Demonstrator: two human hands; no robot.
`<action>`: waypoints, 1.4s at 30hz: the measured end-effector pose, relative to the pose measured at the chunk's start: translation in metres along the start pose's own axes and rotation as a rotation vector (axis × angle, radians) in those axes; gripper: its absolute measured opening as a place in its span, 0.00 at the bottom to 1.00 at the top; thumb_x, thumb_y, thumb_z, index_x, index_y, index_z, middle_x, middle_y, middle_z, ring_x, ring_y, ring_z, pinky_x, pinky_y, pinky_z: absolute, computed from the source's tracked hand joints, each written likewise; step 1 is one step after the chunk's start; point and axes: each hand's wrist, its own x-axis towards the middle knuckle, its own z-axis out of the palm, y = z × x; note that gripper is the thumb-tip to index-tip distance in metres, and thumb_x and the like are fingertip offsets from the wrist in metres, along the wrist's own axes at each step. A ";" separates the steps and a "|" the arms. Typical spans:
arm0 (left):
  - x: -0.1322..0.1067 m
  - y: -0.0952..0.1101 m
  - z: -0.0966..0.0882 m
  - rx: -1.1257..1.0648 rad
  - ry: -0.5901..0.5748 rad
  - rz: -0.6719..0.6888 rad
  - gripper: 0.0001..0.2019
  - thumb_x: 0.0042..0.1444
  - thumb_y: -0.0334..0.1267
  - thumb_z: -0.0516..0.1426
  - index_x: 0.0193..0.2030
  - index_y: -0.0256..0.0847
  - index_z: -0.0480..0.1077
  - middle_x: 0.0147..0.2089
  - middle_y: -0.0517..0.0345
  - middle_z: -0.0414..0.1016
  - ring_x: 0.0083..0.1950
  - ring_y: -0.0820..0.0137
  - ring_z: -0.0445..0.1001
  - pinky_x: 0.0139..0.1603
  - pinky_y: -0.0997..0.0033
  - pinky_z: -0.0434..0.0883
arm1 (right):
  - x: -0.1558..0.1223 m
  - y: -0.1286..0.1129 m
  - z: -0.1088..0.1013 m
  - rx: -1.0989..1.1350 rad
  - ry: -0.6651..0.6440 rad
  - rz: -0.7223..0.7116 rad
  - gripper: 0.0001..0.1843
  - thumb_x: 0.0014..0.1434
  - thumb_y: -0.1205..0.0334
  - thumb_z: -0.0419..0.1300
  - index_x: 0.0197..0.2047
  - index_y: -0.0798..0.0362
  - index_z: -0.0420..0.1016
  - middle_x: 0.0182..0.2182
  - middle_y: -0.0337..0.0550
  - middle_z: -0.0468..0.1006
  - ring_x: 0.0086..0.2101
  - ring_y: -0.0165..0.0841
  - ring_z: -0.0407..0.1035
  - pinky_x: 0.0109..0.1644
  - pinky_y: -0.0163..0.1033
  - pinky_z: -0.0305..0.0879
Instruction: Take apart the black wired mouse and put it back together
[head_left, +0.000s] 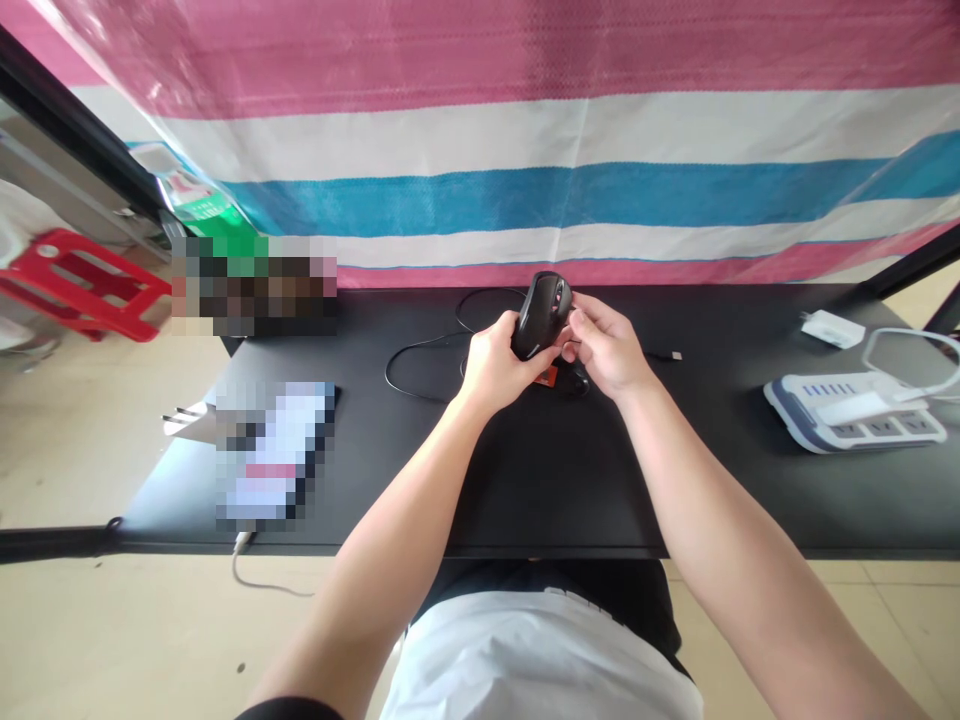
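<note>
1. The left hand (495,365) is curled around the lower left side of a black computer mouse (544,312), its fingers wrapped against the body and gripping it.
2. The right hand (609,345) is half closed on the right side of the mouse, with its fingertips (577,322) pinching the edge near the top.
3. The mouse is held between the two hands, tilted up on end above the tabletop (562,480), with its button end pointing away from the person.
4. A thin black cable (420,350) runs from beyond the mouse and loops on the tabletop to the left of the left hand.
5. Just under the hands, a small orange-red piece (547,376) shows; what it is cannot be told.
6. Just right of the right hand a small connector plug (675,356) lies on the tabletop.
7. Well to the right of the right hand sits a white and blue power strip (847,415), with a white cable (900,345) looped above it and a small white adapter (832,328) beyond.
8. Behind the hands hangs a striped tarp (525,130) in pink, white and blue.
9. Far to the left of the left hand, off the tabletop, stands a red plastic stool (82,285).
</note>
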 end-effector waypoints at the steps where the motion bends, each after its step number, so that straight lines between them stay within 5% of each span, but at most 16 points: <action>1: 0.000 -0.001 0.000 0.004 0.005 -0.002 0.18 0.48 0.46 0.67 0.31 0.42 0.61 0.27 0.65 0.70 0.27 0.75 0.68 0.30 0.74 0.64 | 0.000 0.001 0.000 -0.022 -0.003 -0.005 0.32 0.45 0.40 0.72 0.50 0.47 0.76 0.32 0.37 0.79 0.27 0.29 0.71 0.24 0.35 0.61; 8: 0.001 -0.006 0.002 0.188 0.029 0.033 0.15 0.52 0.46 0.63 0.30 0.42 0.61 0.28 0.61 0.71 0.29 0.71 0.70 0.30 0.72 0.64 | -0.008 0.000 0.015 -0.166 -0.054 0.007 0.42 0.43 0.40 0.74 0.58 0.48 0.69 0.34 0.40 0.81 0.27 0.33 0.72 0.27 0.39 0.71; 13: -0.005 -0.006 0.006 0.400 0.115 0.224 0.05 0.53 0.36 0.57 0.30 0.42 0.64 0.29 0.56 0.72 0.35 0.66 0.72 0.29 0.70 0.63 | -0.015 0.004 0.028 -0.162 -0.088 -0.007 0.46 0.41 0.39 0.74 0.59 0.45 0.63 0.31 0.37 0.76 0.28 0.33 0.71 0.27 0.40 0.71; 18: -0.008 -0.004 0.011 0.419 0.171 0.401 0.05 0.53 0.33 0.55 0.27 0.42 0.64 0.26 0.57 0.69 0.31 0.68 0.69 0.27 0.70 0.63 | -0.015 0.005 0.029 -0.160 -0.026 -0.075 0.42 0.36 0.37 0.75 0.50 0.47 0.68 0.30 0.37 0.74 0.31 0.35 0.72 0.31 0.41 0.73; 21: -0.009 -0.002 0.011 0.351 0.155 0.423 0.03 0.55 0.35 0.55 0.35 0.41 0.69 0.30 0.55 0.72 0.34 0.66 0.72 0.31 0.69 0.68 | -0.014 0.001 0.029 -0.167 0.003 -0.065 0.36 0.39 0.39 0.74 0.46 0.47 0.70 0.30 0.37 0.75 0.32 0.35 0.72 0.33 0.42 0.74; 24: -0.008 0.002 0.006 0.267 0.135 0.382 0.13 0.55 0.38 0.56 0.47 0.39 0.71 0.40 0.51 0.76 0.41 0.65 0.74 0.41 0.66 0.73 | -0.012 0.001 0.028 -0.180 0.066 -0.093 0.29 0.43 0.45 0.72 0.45 0.47 0.71 0.31 0.37 0.76 0.34 0.35 0.73 0.40 0.44 0.75; 27: -0.004 0.005 -0.003 0.193 0.024 0.328 0.22 0.54 0.45 0.60 0.54 0.37 0.68 0.48 0.46 0.76 0.47 0.60 0.75 0.50 0.60 0.73 | -0.008 0.003 0.021 -0.146 0.168 -0.116 0.24 0.44 0.53 0.67 0.45 0.46 0.70 0.31 0.36 0.76 0.35 0.35 0.73 0.46 0.45 0.73; 34: 0.000 -0.001 -0.008 0.362 -0.405 0.215 0.42 0.41 0.64 0.66 0.57 0.36 0.70 0.55 0.41 0.77 0.58 0.47 0.72 0.59 0.49 0.67 | 0.000 -0.003 0.002 -0.151 0.356 -0.094 0.15 0.41 0.60 0.62 0.36 0.47 0.67 0.27 0.33 0.66 0.23 0.27 0.63 0.29 0.40 0.66; 38: -0.001 -0.003 -0.007 0.414 -0.539 0.213 0.45 0.39 0.61 0.68 0.61 0.35 0.69 0.59 0.41 0.75 0.61 0.48 0.71 0.63 0.51 0.64 | 0.003 -0.004 0.001 -0.186 0.476 -0.059 0.18 0.37 0.62 0.65 0.33 0.48 0.66 0.25 0.32 0.64 0.22 0.27 0.61 0.26 0.39 0.64; 42: 0.000 -0.002 -0.010 0.448 -0.573 0.207 0.40 0.43 0.52 0.68 0.62 0.36 0.69 0.61 0.42 0.74 0.60 0.51 0.72 0.62 0.53 0.65 | 0.005 0.002 -0.003 -0.324 0.441 0.002 0.20 0.36 0.64 0.67 0.34 0.49 0.65 0.26 0.31 0.66 0.24 0.27 0.62 0.29 0.39 0.64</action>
